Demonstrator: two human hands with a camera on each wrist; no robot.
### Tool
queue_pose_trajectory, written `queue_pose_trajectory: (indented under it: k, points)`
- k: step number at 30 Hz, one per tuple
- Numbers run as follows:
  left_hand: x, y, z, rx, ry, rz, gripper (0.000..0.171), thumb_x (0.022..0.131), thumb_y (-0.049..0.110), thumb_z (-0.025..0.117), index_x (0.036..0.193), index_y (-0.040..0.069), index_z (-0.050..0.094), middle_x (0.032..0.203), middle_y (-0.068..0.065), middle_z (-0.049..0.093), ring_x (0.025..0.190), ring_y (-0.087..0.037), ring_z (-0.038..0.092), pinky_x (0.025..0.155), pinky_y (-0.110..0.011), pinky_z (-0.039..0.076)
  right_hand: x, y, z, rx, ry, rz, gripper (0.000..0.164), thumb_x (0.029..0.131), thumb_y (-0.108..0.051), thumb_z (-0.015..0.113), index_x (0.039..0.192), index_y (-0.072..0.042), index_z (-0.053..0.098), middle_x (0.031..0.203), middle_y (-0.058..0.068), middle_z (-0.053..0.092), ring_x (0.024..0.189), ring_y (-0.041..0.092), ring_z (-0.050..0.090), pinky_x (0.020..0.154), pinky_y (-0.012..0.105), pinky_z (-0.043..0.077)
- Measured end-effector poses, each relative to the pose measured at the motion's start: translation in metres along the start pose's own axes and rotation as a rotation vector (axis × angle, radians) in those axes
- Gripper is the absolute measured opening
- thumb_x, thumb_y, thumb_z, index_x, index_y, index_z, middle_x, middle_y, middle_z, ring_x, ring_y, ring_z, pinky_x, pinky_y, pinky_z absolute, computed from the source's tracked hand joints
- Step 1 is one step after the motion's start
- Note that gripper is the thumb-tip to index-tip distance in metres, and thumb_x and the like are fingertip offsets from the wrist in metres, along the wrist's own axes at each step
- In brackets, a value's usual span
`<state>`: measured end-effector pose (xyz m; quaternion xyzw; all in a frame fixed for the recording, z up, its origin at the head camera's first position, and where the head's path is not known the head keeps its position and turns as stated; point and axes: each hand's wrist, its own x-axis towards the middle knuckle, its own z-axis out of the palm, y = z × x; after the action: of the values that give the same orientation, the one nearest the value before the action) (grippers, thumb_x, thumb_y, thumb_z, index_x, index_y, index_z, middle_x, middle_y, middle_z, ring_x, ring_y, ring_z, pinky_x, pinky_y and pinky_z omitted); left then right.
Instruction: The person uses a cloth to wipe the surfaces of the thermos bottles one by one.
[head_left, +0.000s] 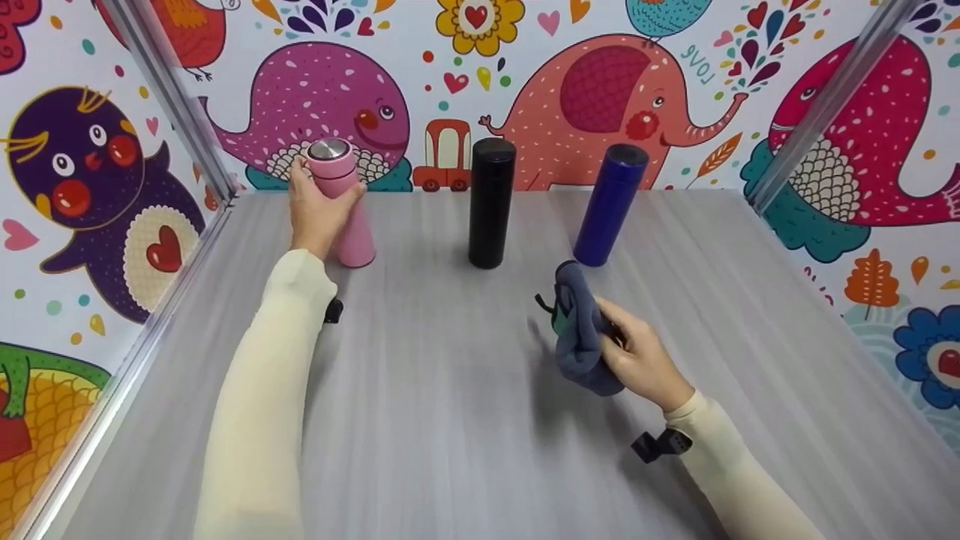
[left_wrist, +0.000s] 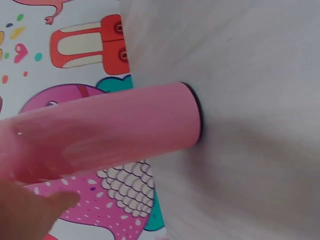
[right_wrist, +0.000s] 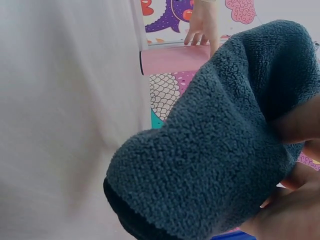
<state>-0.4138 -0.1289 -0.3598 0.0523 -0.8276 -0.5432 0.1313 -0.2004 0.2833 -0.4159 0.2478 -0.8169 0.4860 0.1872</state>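
Observation:
Toward the back left, a pink thermos with a steel-topped lid stands on the table. My left hand wraps around its upper part, thumb on the right side and fingers on the far left. In the left wrist view the thermos's pink body runs down to its dark base, with the thumb at the lower left. Over the right-middle of the table my right hand grips a bunched grey-blue cloth with a dark loop hanging off it. The cloth fills much of the right wrist view.
A black thermos stands at the back middle, and a blue thermos stands to its right, beyond the cloth. Panels printed with cartoon animals and metal posts border the grey table at the back and sides.

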Motion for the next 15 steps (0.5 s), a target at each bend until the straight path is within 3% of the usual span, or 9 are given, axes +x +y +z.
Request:
queue_pose_trajectory:
  k: [3, 7, 15]
  points:
    - [-0.011, 0.007, -0.004, 0.017, 0.031, 0.006, 0.104, 0.088, 0.044, 0.075, 0.159, 0.014, 0.004, 0.16, -0.014, 0.019, 0.144, -0.029, 0.028, 0.117, -0.048, 0.025, 0.001, -0.009, -0.001, 0.001, 0.013, -0.017, 0.052, 0.085, 0.025, 0.054, 0.132, 0.004, 0.061, 0.124, 0.015, 0.066, 0.108, 0.015, 0.063, 0.091, 0.02, 0.049]
    - [-0.033, 0.016, -0.007, 0.026, 0.044, 0.067, 0.099, 0.088, 0.044, 0.075, 0.159, 0.015, 0.011, 0.159, -0.013, 0.021, 0.143, -0.027, 0.028, 0.116, -0.049, 0.027, 0.005, -0.027, -0.002, 0.008, 0.007, -0.027, 0.046, 0.085, 0.025, 0.052, 0.128, 0.011, 0.06, 0.12, 0.022, 0.066, 0.105, 0.014, 0.063, 0.089, 0.02, 0.049]
    - [-0.103, 0.027, -0.009, 0.001, -0.055, 0.182, 0.096, 0.086, 0.044, 0.078, 0.157, 0.012, 0.02, 0.157, -0.012, 0.03, 0.143, -0.029, 0.03, 0.117, -0.05, 0.026, 0.004, -0.037, -0.002, 0.02, 0.004, -0.009, 0.047, 0.085, 0.026, 0.052, 0.13, 0.013, 0.058, 0.122, 0.023, 0.065, 0.105, 0.013, 0.063, 0.088, 0.02, 0.05]
